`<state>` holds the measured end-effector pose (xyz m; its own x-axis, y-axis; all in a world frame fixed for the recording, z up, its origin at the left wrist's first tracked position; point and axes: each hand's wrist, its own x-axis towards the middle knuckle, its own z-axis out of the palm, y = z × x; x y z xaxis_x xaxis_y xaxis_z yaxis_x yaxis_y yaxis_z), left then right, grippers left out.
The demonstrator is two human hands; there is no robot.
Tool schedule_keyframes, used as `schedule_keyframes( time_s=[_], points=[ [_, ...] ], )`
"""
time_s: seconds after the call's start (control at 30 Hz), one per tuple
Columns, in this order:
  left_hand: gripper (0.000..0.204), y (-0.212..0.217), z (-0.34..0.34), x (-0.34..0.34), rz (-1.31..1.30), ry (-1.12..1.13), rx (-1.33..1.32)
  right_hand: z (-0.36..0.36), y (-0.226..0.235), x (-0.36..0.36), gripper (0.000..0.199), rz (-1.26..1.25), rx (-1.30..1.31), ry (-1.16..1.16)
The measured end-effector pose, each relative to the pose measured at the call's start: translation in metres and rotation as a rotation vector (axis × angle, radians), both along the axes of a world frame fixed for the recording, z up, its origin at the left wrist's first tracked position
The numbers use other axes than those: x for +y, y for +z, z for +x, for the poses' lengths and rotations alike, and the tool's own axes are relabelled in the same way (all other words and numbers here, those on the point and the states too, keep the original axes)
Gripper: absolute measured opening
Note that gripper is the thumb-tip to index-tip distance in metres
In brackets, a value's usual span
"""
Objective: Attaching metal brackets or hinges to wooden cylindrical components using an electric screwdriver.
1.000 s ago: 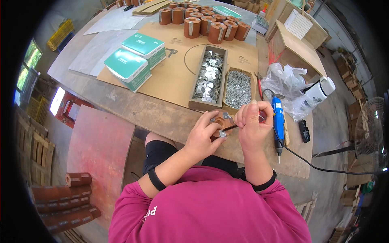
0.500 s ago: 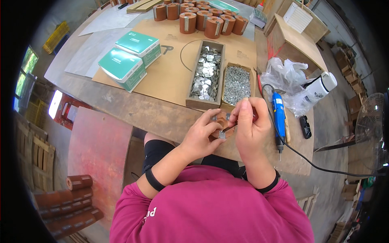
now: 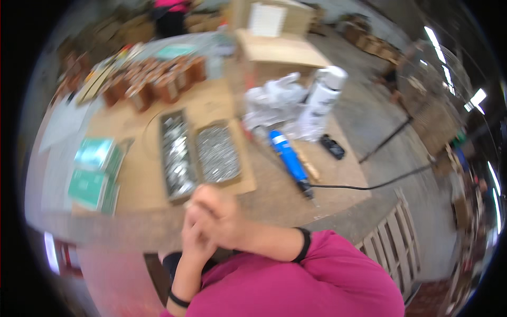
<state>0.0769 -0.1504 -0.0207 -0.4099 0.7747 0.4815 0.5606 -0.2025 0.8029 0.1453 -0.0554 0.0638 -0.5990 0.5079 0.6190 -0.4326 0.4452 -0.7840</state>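
My left hand (image 3: pixel 195 235) and my right hand (image 3: pixel 222 219) are pressed together at the table's near edge, fingers closed and blurred by motion. The right hand covers much of the left, so what either one holds is hidden. Just beyond them lies a narrow wooden box of flat silvery metal pieces (image 3: pixel 177 153). Beside it stands a shallow carton filled with small metal fasteners (image 3: pixel 217 153). A blue electric screwdriver (image 3: pixel 288 156) rests on the table to the right, its cable running off to the right.
Brown ring-shaped rolls (image 3: pixel 166 87) cluster at the back. Green-and-white boxes (image 3: pixel 90 187) stand at left. A white bottle (image 3: pixel 322 98), a plastic bag (image 3: pixel 277 98) and a small black object (image 3: pixel 332 147) sit at right. Past the table are a fan (image 3: pixel 430 90) and a wooden pallet (image 3: pixel 393 240).
My view has swung to the right. My hands have come together; the brown piece with a metal plate in my left and the red-handled tool in my right no longer show.
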Motion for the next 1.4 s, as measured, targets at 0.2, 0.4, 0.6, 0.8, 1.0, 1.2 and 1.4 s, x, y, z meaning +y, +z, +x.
schedule_keyframes(
  time_s=[0.2,0.4,0.6,0.8,1.0,1.2,1.4],
  points=[
    [0.043,0.013,0.010,0.006,-0.092,0.078,0.023,-0.002,0.007,-0.006,0.014,0.019,-0.028,-0.105],
    [0.034,0.011,-0.003,0.004,-0.113,-0.018,0.054,-0.009,0.006,0.013,0.016,0.033,-0.051,0.144],
    [0.030,0.019,-0.008,-0.005,-0.281,-0.077,-0.006,-0.011,0.003,0.036,0.019,-0.364,-0.202,0.652],
    [0.051,0.023,0.004,-0.002,-0.151,-0.106,0.092,-0.006,0.008,0.022,0.019,-0.001,-0.201,0.683],
    [0.051,0.005,-0.002,-0.003,-0.154,-0.079,0.046,-0.004,0.007,0.016,0.019,0.048,-0.138,0.612],
    [0.032,0.027,0.005,0.001,-0.136,-0.023,0.142,0.002,0.005,0.020,0.019,-0.024,-0.124,0.547],
    [0.039,0.016,-0.001,-0.001,-0.178,-0.028,0.097,0.014,-0.013,0.020,0.011,-0.237,-0.004,0.363]
  ],
)
